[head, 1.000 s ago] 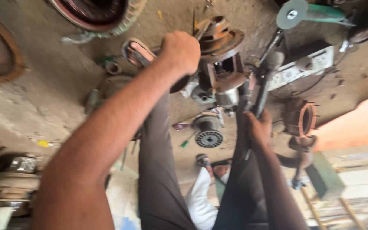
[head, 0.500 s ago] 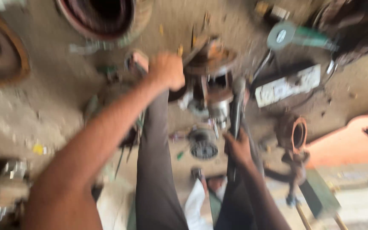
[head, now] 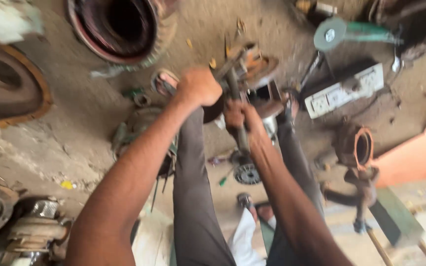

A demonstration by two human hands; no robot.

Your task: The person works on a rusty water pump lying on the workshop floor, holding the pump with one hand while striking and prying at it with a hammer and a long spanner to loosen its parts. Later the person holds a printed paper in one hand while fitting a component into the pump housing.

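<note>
A rusty wheel hub assembly (head: 260, 74) stands on the dirty concrete floor between my outstretched legs in dark trousers. My left hand (head: 198, 87) is closed on the hub's left side, over a dark round part. My right hand (head: 240, 118) grips a dark metal bar (head: 242, 143). The bar runs upward, and its top end lies against the middle of the hub. The two hands are close together, and the picture is blurred by motion.
Beyond the hub lie a white power strip (head: 343, 91) and a green angle grinder (head: 331, 33). A large ring-shaped part (head: 119, 29) and a rusty drum (head: 6, 83) are at the upper left. A rusty housing (head: 356, 148) and green-headed hammer (head: 395, 221) sit right, and a small toothed disc (head: 246, 173) lies between my legs.
My right hand has come up and to the left with the bar, from beside my right knee to the hub. The left hand has stayed on the hub.
</note>
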